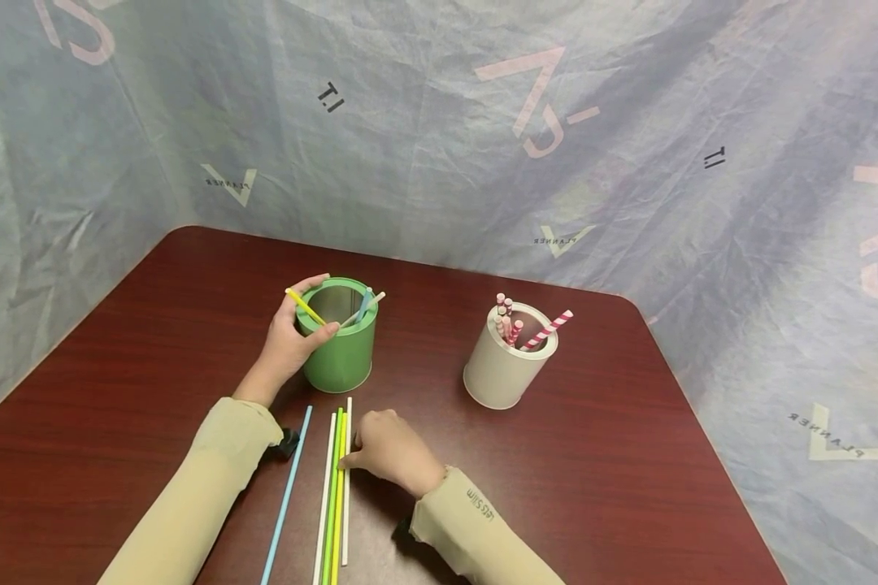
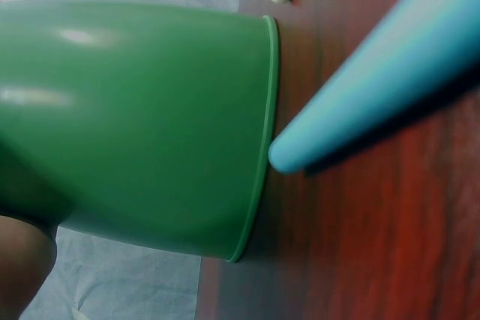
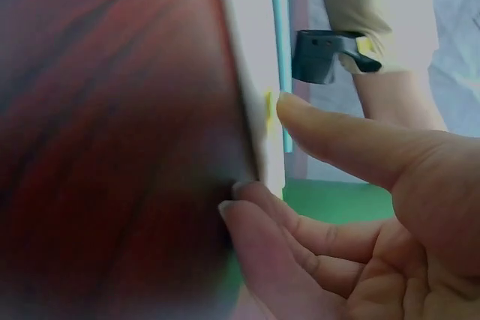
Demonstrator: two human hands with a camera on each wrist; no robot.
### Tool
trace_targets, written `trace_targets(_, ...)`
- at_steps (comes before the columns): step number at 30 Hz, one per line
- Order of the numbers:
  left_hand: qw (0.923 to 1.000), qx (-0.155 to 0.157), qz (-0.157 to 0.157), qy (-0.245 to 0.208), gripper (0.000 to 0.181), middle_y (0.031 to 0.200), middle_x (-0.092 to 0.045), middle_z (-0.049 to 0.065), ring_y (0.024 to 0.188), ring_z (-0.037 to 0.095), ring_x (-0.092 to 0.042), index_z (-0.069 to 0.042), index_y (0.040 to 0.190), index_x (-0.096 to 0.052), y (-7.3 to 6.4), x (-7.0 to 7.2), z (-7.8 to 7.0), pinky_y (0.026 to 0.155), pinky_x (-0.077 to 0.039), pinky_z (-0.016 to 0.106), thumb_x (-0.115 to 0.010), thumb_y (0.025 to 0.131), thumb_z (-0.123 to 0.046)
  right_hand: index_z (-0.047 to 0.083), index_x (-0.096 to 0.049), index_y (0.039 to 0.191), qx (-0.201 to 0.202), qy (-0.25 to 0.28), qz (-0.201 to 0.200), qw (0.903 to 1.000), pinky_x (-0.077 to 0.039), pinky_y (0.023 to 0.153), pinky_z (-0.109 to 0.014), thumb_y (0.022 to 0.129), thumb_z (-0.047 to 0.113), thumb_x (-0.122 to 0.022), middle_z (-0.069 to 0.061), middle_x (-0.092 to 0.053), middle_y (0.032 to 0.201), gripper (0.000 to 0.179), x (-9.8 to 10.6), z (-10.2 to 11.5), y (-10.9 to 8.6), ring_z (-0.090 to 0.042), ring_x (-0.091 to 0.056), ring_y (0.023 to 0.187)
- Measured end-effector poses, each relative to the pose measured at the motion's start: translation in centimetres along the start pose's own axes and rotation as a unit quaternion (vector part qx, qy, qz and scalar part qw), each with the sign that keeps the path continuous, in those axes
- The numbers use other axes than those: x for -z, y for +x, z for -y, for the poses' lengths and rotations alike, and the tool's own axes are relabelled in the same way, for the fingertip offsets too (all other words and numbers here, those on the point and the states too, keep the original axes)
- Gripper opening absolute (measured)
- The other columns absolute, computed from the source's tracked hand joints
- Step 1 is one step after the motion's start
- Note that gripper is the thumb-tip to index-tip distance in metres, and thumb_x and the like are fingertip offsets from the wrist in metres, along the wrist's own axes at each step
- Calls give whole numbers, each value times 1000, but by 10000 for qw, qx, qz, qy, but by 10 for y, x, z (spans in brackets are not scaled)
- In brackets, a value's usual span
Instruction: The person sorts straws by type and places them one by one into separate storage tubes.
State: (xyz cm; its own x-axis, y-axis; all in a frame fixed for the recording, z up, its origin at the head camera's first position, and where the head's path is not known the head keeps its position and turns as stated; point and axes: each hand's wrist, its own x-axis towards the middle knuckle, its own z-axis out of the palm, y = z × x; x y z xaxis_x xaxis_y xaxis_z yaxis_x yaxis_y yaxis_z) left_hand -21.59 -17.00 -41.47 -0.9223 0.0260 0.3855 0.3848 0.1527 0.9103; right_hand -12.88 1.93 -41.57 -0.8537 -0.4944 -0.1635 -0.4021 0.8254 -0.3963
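Observation:
My left hand (image 1: pixel 285 337) grips the green can (image 1: pixel 340 361) at its rim, thumb on the near side and fingers round the far side. A yellow straw (image 1: pixel 306 306), a blue straw (image 1: pixel 364 304) and a white straw (image 1: pixel 375 301) lean inside it. My right hand (image 1: pixel 395 447) is low over the straws on the table, its thumb at the yellow straw (image 1: pixel 337 528) and the right-hand white straw (image 1: pixel 346 520). In the right wrist view, thumb and bent fingers stand apart. A green straw (image 1: pixel 331 528) and another white straw (image 1: pixel 322 528) lie alongside.
A blue straw (image 1: pixel 285 504) lies apart on the left, under my left forearm's side. To the right stands a white can (image 1: pixel 501 378) with several red-and-white straws (image 1: pixel 549 331). A printed cloth (image 1: pixel 439 162) hangs behind the dark red table (image 1: pixel 615 455).

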Motion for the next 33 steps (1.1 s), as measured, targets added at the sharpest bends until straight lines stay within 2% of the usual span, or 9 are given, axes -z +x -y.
trace_targets(4,10000,6,-15,2,71,147,-42,8,111,4,-47,-18,147,-38,-1,-1,-1,90,-38,27,-66,83,-9,16,-59,48,13,-174,-204,9996,-38,54,-21,73,32,-82,11,-50,47,37,-3,1,0,-8,-47,52)
trace_targets(15,10000,-56,-11,38,71,145,-43,9,108,5,-47,-17,148,-37,0,-2,-1,86,-40,21,-66,83,-8,17,-67,49,-199,209,-265,9992,-35,49,-18,77,25,-77,10,-56,40,31,-7,5,-7,-2,-46,39)
trace_targets(23,9999,-44,-31,104,71,147,-43,8,109,4,-47,-17,147,-38,0,-2,0,87,-39,21,-67,83,-9,20,-70,53,-361,388,-169,9985,-41,57,-16,79,26,-76,10,-57,41,27,-13,6,-5,3,-47,36)
trace_targets(25,9999,-70,-44,105,72,147,-43,8,110,3,-47,-17,147,-38,0,-3,0,88,-39,21,-67,83,-8,19,-70,53,-431,605,-120,9972,-44,61,-15,79,25,-76,10,-58,41,27,-14,6,-5,2,-49,36)
trace_targets(27,9999,-106,-52,115,72,148,-42,9,110,1,-47,-16,147,-38,1,-3,1,88,-39,20,-68,82,-8,17,-70,54,-507,1005,-48,9936,-47,59,-17,79,23,-76,8,-59,42,27,-15,5,-4,0,-52,36)
trace_targets(33,9997,-198,-84,70,72,149,-42,9,112,-1,-46,-14,147,-38,1,-2,0,88,-38,18,-67,81,-6,7,-68,59,-686,2349,257,9693,-49,41,-23,81,14,-75,-1,-62,46,25,-16,0,0,-7,-57,37)
